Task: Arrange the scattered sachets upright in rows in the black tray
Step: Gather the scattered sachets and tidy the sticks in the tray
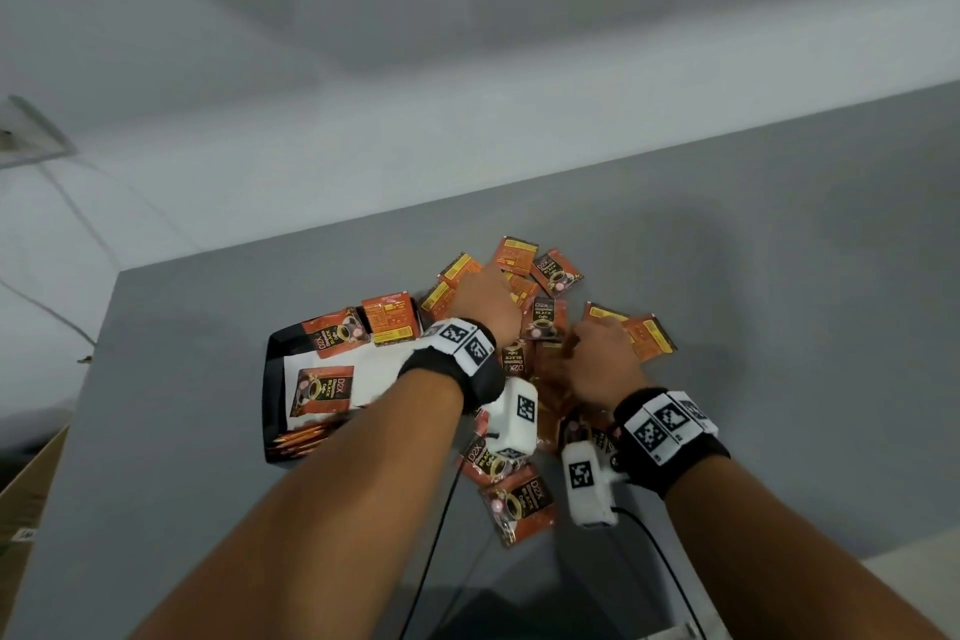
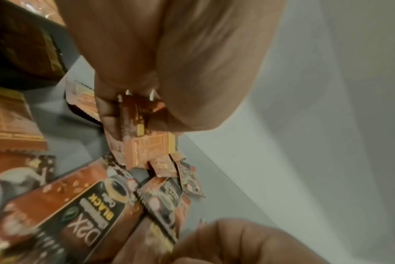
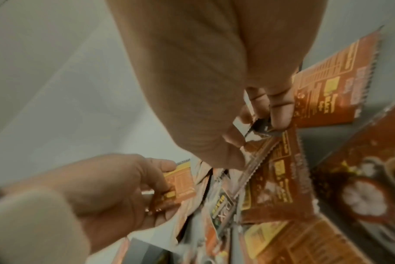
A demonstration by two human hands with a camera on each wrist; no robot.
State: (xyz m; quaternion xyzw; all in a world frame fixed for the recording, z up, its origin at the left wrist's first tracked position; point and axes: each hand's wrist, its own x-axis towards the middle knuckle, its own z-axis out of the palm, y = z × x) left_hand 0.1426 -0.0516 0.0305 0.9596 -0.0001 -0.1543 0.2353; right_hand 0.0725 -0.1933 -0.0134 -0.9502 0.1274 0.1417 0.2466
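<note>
Orange and black coffee sachets [image 1: 522, 496] lie in a loose pile on the grey table [image 1: 779, 301]. The black tray [image 1: 274, 379] sits left of the pile, lined with white paper; one sachet [image 1: 322, 387] lies flat in it and a few stand at its near end [image 1: 301, 439]. My left hand [image 1: 488, 299] reaches over the pile's far side and pinches an orange sachet [image 2: 147, 144] between thumb and fingers [image 2: 108, 114]. My right hand [image 1: 602, 353] is at the pile's right side, its fingertips [image 3: 280, 114] pinching the serrated edge of a sachet [image 3: 273, 171].
Two sachets [image 1: 389, 320] lean on the tray's far rim. The table's far edge [image 1: 571, 172] meets a white wall. A cardboard box [image 1: 26, 483] stands below the table's left side. Black cables [image 1: 431, 535] trail from the wrist cameras toward me.
</note>
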